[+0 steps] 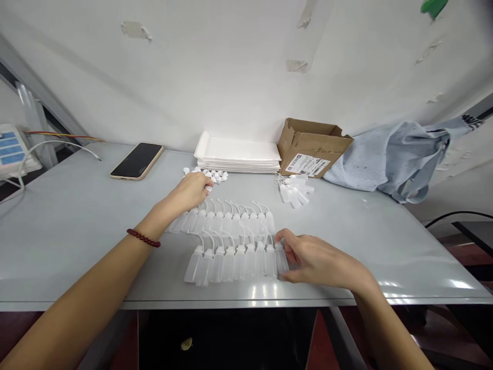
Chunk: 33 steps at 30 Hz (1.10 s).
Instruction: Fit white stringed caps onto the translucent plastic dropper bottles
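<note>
Two rows of small translucent squeeze bottles with bent white nozzles lie on the grey table [69,226]: a near row [234,262] and a far row [227,221]. My right hand [316,259] pinches the rightmost bottle [281,259] of the near row. My left hand [190,190], with a dark red bead bracelet at its wrist, reaches to a small heap of white caps [215,174] behind the far row, its fingertips closed on a cap.
A stack of white trays [239,154] stands at the wall, beside an open cardboard box [310,149]. More small bottles [295,192] lie before the box. A phone [136,160] lies at the back left, a blue-grey cloth [400,154] at the right.
</note>
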{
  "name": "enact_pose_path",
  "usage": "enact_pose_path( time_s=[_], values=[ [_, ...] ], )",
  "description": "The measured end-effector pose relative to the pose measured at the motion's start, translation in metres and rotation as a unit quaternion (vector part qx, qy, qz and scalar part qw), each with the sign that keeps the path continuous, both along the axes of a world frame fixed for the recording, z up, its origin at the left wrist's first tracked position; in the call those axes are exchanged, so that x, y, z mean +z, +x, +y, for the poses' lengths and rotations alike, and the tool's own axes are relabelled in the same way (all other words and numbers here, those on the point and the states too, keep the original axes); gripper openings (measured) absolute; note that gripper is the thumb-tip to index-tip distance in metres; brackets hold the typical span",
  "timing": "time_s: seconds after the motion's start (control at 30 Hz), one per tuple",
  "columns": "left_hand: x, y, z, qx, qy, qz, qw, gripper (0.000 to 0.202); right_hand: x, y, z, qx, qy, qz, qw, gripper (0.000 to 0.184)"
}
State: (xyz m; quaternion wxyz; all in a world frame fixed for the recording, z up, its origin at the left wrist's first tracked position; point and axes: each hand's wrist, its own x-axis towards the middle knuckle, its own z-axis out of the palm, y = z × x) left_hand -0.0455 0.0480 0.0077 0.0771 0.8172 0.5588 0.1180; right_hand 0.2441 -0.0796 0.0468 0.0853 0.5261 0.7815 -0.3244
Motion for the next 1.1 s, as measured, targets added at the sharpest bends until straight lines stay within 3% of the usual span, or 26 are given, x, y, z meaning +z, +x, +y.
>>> enact_pose_path(
  time_s=[0.23,0.3,0.4,0.53,0.67,0.83,0.97,1.1],
  values=[
    [-0.002,0.0,0.001,0.001,0.02,-0.023,1.0,0.022,0.019,0.015,0.006,-0.025,0.094,0.104,0.99,0.047],
    [0.0,0.001,0.0,0.002,0.028,-0.031,0.999,0.022,0.025,0.013,0.014,-0.03,0.121,0.177,0.976,0.051],
    [0.007,0.006,-0.003,0.002,0.042,-0.053,0.998,0.026,0.028,0.001,0.033,-0.031,0.102,0.318,0.942,0.052],
    [0.023,0.015,-0.016,-0.011,-0.014,-0.218,0.976,0.028,0.015,-0.024,0.066,-0.06,0.05,0.438,0.896,0.052],
    [0.035,0.026,-0.034,-0.077,-0.16,-0.375,0.91,0.023,-0.011,-0.043,0.088,-0.116,0.027,0.499,0.858,0.049],
    [0.036,0.043,-0.05,-0.13,-0.203,-0.425,0.872,0.021,-0.032,-0.049,0.081,-0.125,0.069,0.475,0.868,0.036],
    [0.032,0.054,-0.059,-0.147,-0.188,-0.46,0.855,0.022,-0.029,-0.051,0.068,-0.098,0.127,0.428,0.89,0.012],
    [0.029,0.056,-0.061,-0.116,-0.159,-0.475,0.857,0.026,-0.023,-0.053,0.062,-0.076,0.174,0.397,0.898,0.016]
  ],
)
